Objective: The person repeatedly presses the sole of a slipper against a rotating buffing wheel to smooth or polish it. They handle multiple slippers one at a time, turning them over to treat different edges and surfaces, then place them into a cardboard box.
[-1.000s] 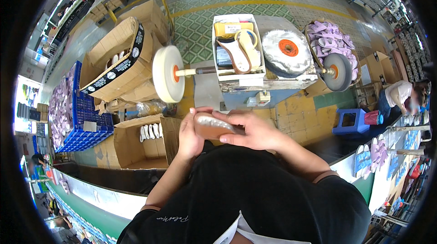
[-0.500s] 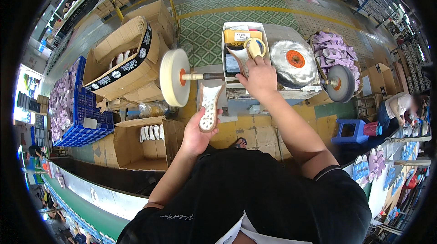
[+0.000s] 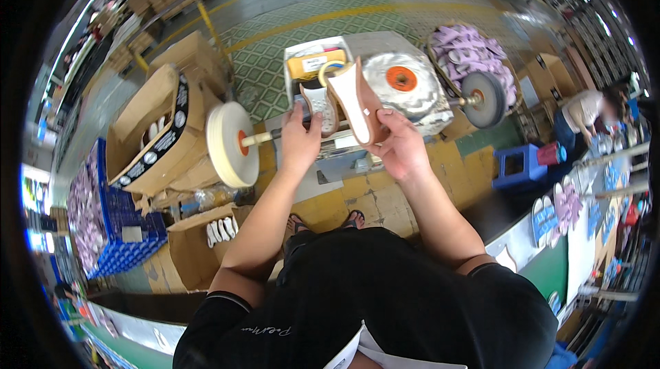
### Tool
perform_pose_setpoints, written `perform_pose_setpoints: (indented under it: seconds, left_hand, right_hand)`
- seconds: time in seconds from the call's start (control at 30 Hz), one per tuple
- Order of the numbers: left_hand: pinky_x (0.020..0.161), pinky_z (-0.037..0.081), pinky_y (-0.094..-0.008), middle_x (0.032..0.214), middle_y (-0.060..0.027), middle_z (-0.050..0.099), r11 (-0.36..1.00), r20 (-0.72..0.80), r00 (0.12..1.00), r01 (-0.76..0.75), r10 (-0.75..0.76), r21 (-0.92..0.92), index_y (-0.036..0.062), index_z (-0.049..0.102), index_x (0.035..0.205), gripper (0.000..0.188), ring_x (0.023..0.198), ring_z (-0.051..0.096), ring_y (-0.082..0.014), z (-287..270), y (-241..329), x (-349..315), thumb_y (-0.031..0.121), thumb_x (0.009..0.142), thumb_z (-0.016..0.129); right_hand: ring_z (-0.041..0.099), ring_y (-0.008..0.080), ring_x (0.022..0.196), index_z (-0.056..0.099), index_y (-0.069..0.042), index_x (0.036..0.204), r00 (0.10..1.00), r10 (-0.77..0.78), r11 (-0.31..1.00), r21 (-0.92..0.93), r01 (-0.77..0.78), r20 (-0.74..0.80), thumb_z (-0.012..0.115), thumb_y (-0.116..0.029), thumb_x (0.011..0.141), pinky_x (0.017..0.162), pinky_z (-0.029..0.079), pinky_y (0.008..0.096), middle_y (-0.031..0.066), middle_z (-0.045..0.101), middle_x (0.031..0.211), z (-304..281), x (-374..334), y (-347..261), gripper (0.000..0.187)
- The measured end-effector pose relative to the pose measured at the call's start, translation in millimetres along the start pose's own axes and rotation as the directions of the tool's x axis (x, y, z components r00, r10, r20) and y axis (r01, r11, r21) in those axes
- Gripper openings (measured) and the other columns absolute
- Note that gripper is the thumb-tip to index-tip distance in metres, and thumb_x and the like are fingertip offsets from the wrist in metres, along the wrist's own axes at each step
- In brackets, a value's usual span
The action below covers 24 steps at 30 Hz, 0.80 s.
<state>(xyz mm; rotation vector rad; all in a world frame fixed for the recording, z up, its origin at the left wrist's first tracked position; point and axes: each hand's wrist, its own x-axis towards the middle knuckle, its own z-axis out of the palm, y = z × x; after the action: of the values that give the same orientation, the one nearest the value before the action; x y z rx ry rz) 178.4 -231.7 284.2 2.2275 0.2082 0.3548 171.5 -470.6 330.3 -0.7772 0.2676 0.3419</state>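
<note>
My left hand point(image 3: 300, 140) is closed around a small shoe sole point(image 3: 320, 109) with a pale, dimpled face and a brown edge. In my right hand point(image 3: 404, 143) is a second shoe sole point(image 3: 355, 105), white on its face with a brown side, gripped at its lower end. The two soles are side by side in front of a white box point(image 3: 289, 66), the right one partly covering it. Inside the box lie a yellow packet point(image 3: 313, 64) and a roll of tape point(image 3: 323, 79), partly hidden by the soles.
A cream buffing wheel point(image 3: 223, 145) stands left, a whitish wheel with an orange hub point(image 3: 426, 83) and a grey wheel point(image 3: 483, 109) right. Lilac sandals point(image 3: 467, 52) fill a container behind. Cardboard boxes point(image 3: 148, 142) and a blue crate point(image 3: 130, 224) stand left; a blue stool point(image 3: 515, 168) right.
My right hand has come back from the box and now holds a sole. My left hand has lifted its sole closer to the box. The whole view has shifted.
</note>
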Motion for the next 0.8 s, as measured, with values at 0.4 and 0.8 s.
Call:
perform_pose_setpoints:
  seconds: [0.4,0.8]
  left_hand:
    - [0.093,0.059,-0.0367,0.138,-0.0188,0.071,0.955,0.254,0.963,-0.016,0.096,-0.297,-0.0031,0.064,0.149,0.057,0.114,0.073,-0.0218,-40.2,46.1,-76.2,0.043,0.116,0.061]
    - [0.115,0.053,-0.0425,0.146,-0.0081,0.066,0.06,0.42,0.897,0.431,-0.136,-0.9,0.0067,0.049,0.162,0.052,0.134,0.065,-0.0195,-84.4,59.9,-149.5,0.041,0.123,0.046]
  right_hand:
    - [0.076,0.0152,0.103,0.071,-0.005,0.124,0.997,-0.024,0.994,-0.102,0.032,0.074,0.066,-0.019,0.115,0.09,0.066,0.0358,0.0036,0.077,0.112,-23.5,-79.2,5.0,0.017]
    - [0.07,0.0129,0.098,0.076,0.0,0.13,0.857,-0.032,0.427,-0.769,0.476,0.514,0.074,-0.007,0.109,0.083,0.058,0.0278,0.0054,0.073,0.112,37.5,-105.7,27.2,0.022]
